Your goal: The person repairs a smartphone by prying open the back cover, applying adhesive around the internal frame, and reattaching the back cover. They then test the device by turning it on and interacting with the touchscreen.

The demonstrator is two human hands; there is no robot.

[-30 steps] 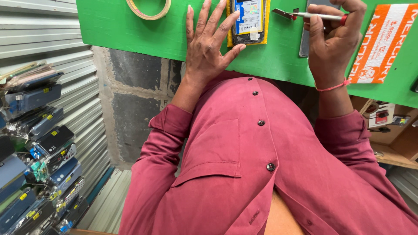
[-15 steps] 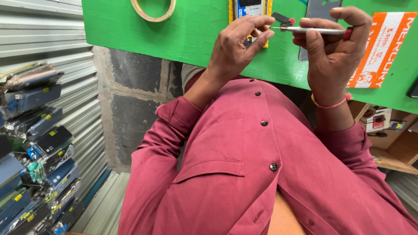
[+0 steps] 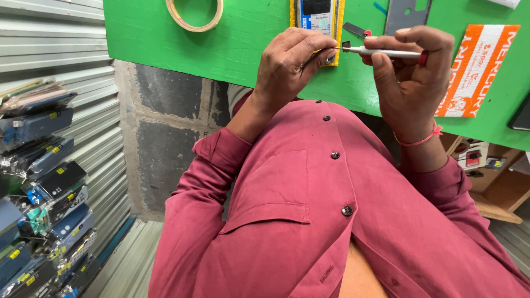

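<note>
Screwdriver point(image 3: 386, 53): a thin silver tool with a red cap at its end, lying level above the green table, its tip pointing toward the left hand.
Right hand point(image 3: 406, 72): closed around the screwdriver's shaft, thumb under it and fingers curled over the top; a pink thread sits on the wrist below.
Left hand point(image 3: 290, 63): fingertips pinched tight together right at the screwdriver's tip; whatever small part is between them is too small to tell.
Small black piece point(image 3: 346, 45): sits just above the tip, between the two hands.
Phone point(image 3: 317, 16): in a yellow frame, lying on the table just beyond the left hand's fingers, partly hidden by them.
Grey plate point(image 3: 406, 14): flat metal piece with holes, just beyond the right hand.
Table point(image 3: 243, 44): green top, under both hands.
Tape ring point(image 3: 194, 14): pale roll, well off to the left of the left hand.
Orange card point(image 3: 477, 69): flat on the table, just to the right of the right hand.
Shirt point(image 3: 309, 221): dark pink, buttoned, filling the space nearer than the hands.
Packets point(image 3: 41, 187): stacked in rows far to the left, against a metal shutter.
</note>
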